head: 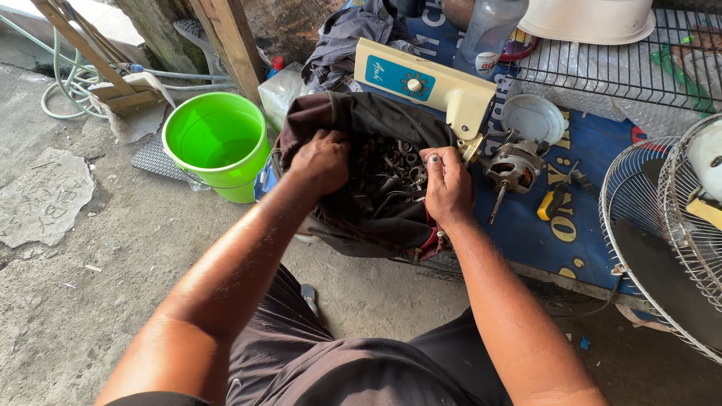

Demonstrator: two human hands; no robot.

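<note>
Dark cloth bag [353, 124] of small metal parts [387, 177] lies open between both hands: left hand [323, 159] dips in from the near-left rim, fingers curled, contents hidden; right hand [447, 188] pinches the right edge, parts just left of its fingers.

**What you can't really make out here**

Left hand [322, 159] has its fingertips buried in the dark bag [353, 120], so no clue what they're touching. The metal bits [387, 169] inside are too jumbled to identify. Fan guards [662, 225] and white tub [587, 19] get cut off by the edges.
</note>
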